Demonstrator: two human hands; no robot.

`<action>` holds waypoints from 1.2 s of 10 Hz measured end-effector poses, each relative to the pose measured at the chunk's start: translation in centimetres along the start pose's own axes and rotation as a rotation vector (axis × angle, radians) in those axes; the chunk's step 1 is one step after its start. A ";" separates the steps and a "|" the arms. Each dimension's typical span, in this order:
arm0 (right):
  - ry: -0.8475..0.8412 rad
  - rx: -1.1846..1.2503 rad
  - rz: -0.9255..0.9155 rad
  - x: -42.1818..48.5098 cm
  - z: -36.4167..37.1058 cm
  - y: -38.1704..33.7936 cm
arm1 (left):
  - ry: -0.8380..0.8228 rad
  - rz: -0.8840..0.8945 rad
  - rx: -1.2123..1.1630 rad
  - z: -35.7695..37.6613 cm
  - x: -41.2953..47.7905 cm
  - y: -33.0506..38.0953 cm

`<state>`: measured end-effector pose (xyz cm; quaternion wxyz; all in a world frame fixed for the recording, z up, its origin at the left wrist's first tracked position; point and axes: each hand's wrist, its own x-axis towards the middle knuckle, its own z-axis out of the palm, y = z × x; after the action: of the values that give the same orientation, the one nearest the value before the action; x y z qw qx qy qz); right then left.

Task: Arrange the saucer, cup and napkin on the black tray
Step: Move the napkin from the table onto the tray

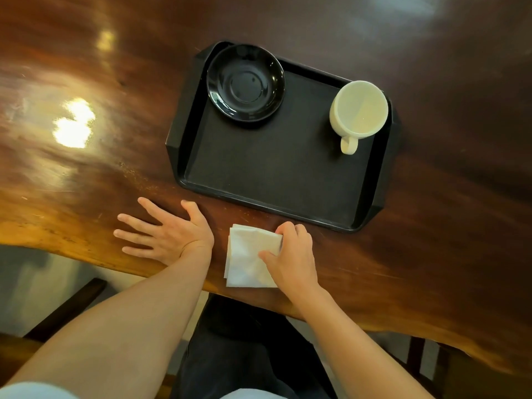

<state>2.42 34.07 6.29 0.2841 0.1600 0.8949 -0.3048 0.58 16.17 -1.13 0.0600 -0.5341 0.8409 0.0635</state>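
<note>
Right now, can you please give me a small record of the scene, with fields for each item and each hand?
saucer: black, on black tray, far left corner
cup: cream, upright, on tray, far right, not on saucer
napkin: white, folded, on wooden table, near the tray
left hand: open, flat on table
right hand: pinching napkin's edge

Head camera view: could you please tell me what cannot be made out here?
- Napkin: its right edge is covered by the right hand.
- Whether the right hand pinches the napkin or only presses on it: its fingertips hide this.
- Cup: its base is hidden by its own wall.
- Both arms: cut off by the bottom edge.
</note>
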 end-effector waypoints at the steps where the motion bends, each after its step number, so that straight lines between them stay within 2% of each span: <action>1: -0.039 0.028 0.003 0.3 -0.5 -0.1 | 0.002 0.000 0.000 -0.1 0.0 0.1; 4: -0.381 0.360 0.112 1.6 -3.9 -0.6 | -0.001 0.008 -0.011 0.0 -0.1 0.1; 5: -0.408 0.473 0.117 1.8 -5.1 -1.1 | -0.003 0.007 -0.008 0.0 -0.1 0.1; 8: -0.268 0.820 0.143 4.6 -7.7 -2.4 | -0.005 0.013 -0.016 0.1 -0.1 -0.1; 10: -0.211 1.180 0.261 7.1 -8.4 -2.4 | 0.006 0.022 -0.025 0.3 0.0 -0.3; 12: -0.114 1.320 0.346 8.8 -8.1 -2.2 | 0.007 0.022 -0.024 0.3 0.0 -0.3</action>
<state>-8.88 38.51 7.24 0.2182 0.4240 0.4671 -0.7446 0.90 16.11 -1.43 0.0498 -0.5258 0.8461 0.0722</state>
